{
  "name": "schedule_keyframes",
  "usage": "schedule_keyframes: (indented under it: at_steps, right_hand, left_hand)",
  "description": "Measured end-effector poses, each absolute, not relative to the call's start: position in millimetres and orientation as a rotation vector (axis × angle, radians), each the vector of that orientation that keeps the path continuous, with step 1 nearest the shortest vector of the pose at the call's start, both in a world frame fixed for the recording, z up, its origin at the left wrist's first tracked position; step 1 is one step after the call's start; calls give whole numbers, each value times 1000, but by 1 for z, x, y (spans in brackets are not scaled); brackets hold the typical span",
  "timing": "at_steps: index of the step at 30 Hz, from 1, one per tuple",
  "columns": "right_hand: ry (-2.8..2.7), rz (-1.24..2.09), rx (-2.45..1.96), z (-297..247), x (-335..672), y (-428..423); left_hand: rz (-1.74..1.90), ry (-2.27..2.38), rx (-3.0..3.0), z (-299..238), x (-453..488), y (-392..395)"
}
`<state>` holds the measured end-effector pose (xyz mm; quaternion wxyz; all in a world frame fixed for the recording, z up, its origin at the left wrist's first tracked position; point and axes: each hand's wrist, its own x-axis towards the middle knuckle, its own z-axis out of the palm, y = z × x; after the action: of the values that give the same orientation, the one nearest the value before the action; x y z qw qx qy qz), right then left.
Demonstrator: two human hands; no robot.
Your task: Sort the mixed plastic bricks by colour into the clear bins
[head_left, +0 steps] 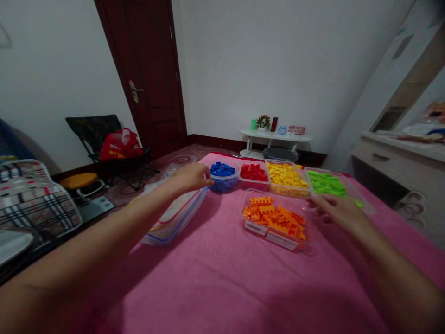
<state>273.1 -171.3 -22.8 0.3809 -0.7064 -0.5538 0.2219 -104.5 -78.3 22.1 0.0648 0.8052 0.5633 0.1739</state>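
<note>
My left hand (191,177) reaches forward to the round clear tub of blue bricks (223,176), its fingers curled against the tub's left side. My right hand (335,207) lies on the pink cloth with fingers stretched out, touching the right end of the clear tray of orange bricks (274,218) and just in front of the tray of green bricks (327,182). Nothing shows in the right hand. Trays of red bricks (253,172) and yellow bricks (287,176) stand between the blue and green ones.
A stack of clear lids or containers (175,218) lies under my left forearm at the table's left edge. The pink cloth (222,278) covers the table. A folding chair with a red bag (120,144), a white side table (276,137) and a dresser (392,157) stand around.
</note>
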Motion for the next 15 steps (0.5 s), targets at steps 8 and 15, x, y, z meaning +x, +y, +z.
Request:
schedule_keyframes:
  at_steps: [8,15]
  right_hand:
    - [-1445,587,-1708,-21,271,-171]
    - [-1560,520,-1618,-11,254,-177]
  left_hand:
    - [-24,1465,2280,16,-201,-122]
    - [-42,1696,2588,-7,-189,-171]
